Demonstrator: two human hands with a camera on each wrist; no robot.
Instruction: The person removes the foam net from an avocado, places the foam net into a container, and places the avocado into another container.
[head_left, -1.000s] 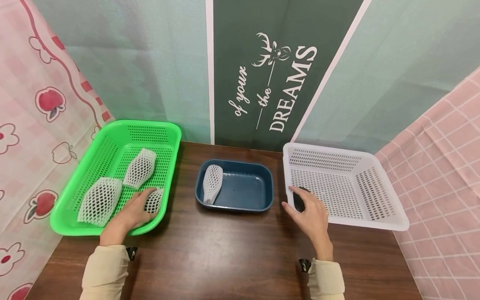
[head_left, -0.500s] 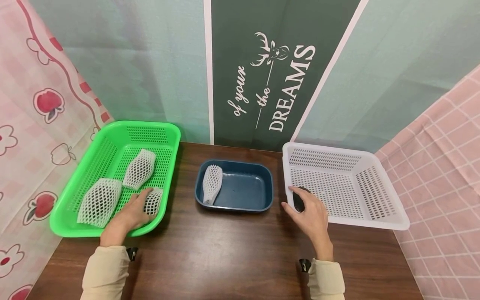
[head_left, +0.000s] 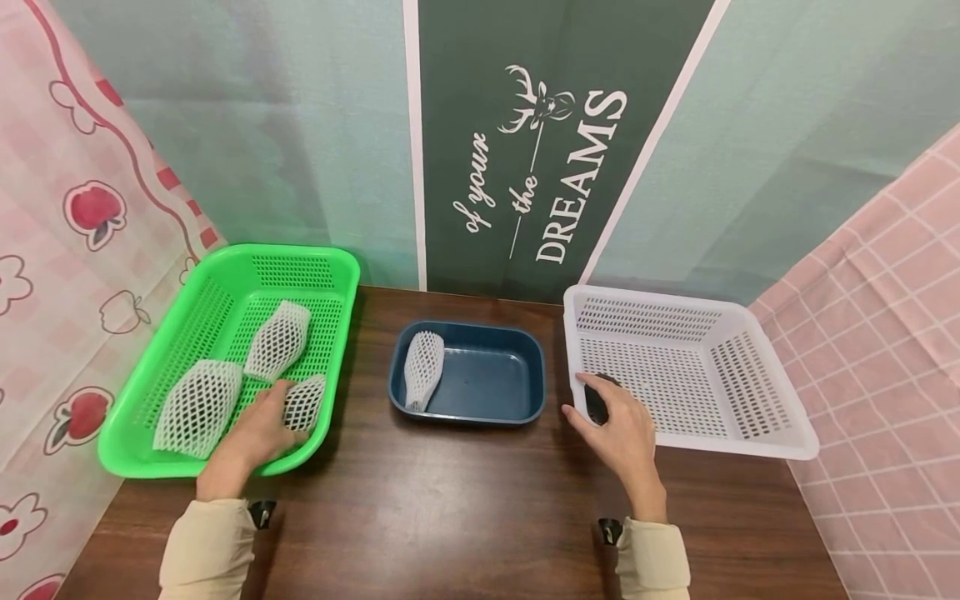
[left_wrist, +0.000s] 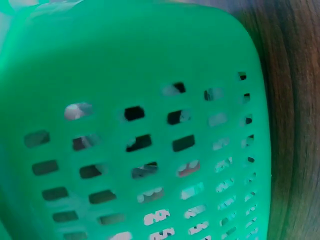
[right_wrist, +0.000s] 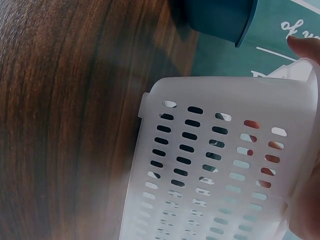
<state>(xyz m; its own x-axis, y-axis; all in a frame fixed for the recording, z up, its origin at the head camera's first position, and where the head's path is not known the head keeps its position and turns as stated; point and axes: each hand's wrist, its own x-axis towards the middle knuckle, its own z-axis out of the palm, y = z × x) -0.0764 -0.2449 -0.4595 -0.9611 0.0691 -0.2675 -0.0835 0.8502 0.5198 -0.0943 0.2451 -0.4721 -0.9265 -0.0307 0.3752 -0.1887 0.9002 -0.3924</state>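
My left hand (head_left: 258,429) reaches into the green basket (head_left: 347,333) and curls round the near end of a small white foam net sleeve (head_left: 304,405). Dark gaps show in its mesh; I cannot tell what is inside. Two more foam-netted pieces, a large white foam net (head_left: 198,407) and a middle-sized white foam net (head_left: 277,342), lie there. My right hand (head_left: 626,429) is at the near left corner of the white basket (head_left: 772,446), holding a dark rounded thing (head_left: 597,406) between thumb and fingers. Its kind is unclear. In the right wrist view, fingers (right_wrist: 305,47) show beside the white basket's wall.
A dark blue tray (head_left: 487,408) stands between the baskets, with one white foam net (head_left: 424,371) at its left end. Brown wooden table (head_left: 435,508) lies in front. Fabric hangs at the back and both sides.
My left hand's fingers have drawn back slightly to the left, and more of the small foam net shows. The right hand stays put. The head view has shifted a little.
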